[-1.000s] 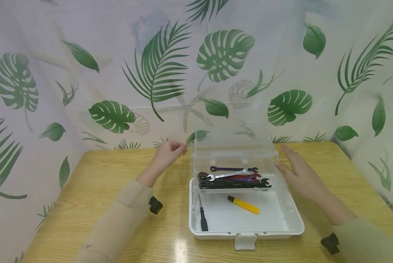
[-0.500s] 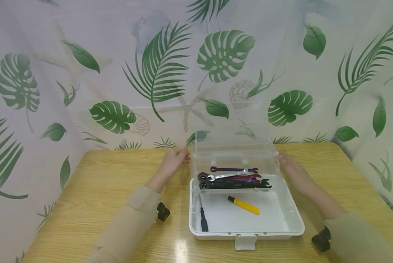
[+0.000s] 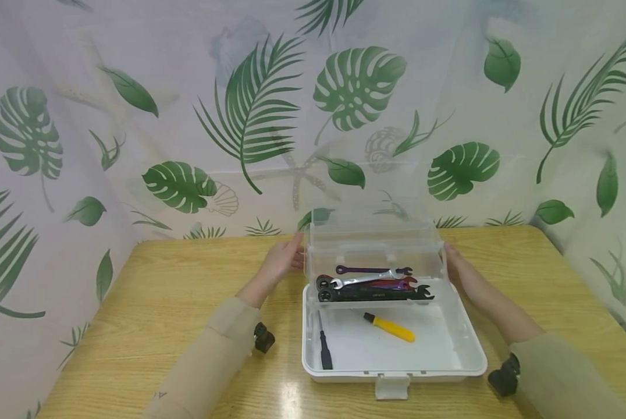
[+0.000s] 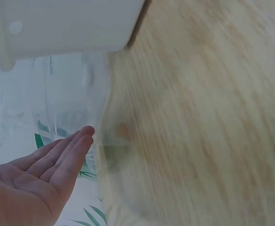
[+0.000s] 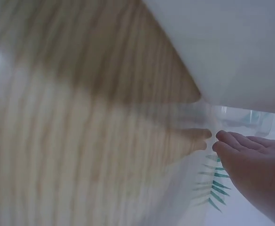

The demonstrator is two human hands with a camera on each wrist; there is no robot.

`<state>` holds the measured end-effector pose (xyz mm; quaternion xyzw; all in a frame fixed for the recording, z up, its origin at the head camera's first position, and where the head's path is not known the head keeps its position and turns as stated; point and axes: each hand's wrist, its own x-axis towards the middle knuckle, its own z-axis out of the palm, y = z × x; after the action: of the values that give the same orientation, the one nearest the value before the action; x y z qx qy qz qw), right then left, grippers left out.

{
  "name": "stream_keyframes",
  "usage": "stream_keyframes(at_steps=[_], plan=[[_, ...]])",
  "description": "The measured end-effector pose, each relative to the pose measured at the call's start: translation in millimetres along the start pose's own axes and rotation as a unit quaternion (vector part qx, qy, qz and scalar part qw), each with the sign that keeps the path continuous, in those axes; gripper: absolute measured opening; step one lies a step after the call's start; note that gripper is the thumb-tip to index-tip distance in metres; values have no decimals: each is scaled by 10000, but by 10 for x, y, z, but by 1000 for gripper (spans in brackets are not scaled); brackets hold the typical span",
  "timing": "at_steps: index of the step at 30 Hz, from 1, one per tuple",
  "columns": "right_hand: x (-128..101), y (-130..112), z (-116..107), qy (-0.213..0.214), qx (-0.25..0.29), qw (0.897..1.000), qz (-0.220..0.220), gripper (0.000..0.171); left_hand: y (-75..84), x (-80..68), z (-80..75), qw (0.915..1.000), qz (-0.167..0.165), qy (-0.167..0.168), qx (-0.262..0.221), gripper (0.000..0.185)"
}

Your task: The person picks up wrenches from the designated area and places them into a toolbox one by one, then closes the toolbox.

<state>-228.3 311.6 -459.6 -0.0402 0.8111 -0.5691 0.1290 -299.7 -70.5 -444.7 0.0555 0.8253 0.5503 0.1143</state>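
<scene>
A white toolbox (image 3: 339, 375) with a clear lid (image 3: 373, 220) swung up stands on the table. Its raised clear tray (image 3: 323, 256) carries several wrenches, a silver wrench (image 3: 362, 279) on top of a black one (image 3: 376, 295). Below lie a black screwdriver (image 3: 326, 352) and a yellow-handled tool (image 3: 394, 329) with a black end. My left hand (image 3: 283, 261) is at the lid's left side; the left wrist view shows its fingers (image 4: 66, 162) extended and together. On the opposite side, my right hand (image 3: 465, 273) has straight fingers (image 5: 240, 141) by the clear plastic.
The toolbox's latch (image 3: 392, 387) hangs down at the front. Beneath everything is a wooden table (image 3: 198, 273), and a leaf-printed cloth (image 3: 250, 116) rises behind its back edge. Each sleeve has a black wrist device (image 3: 263, 337) near it.
Both hands have moved inward to the sides of the lid. My left hand's fingers have gone from curled to extended. The toolbox and its tools have stayed in place.
</scene>
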Motion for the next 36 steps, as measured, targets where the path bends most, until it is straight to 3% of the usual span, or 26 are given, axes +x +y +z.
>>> stream_keyframes(at_steps=[10,33,36], plan=[[28,-44,35,-31,772,9970,3,92,107,-50,8,9996,-90,-171,205,82],[103,-73,22,229,1363,9903,171,86,127,-92,75,9990,262,-12,367,75],[102,-31,0,303,1453,9889,80,76,127,-93,88,9991,285,12,327,75]])
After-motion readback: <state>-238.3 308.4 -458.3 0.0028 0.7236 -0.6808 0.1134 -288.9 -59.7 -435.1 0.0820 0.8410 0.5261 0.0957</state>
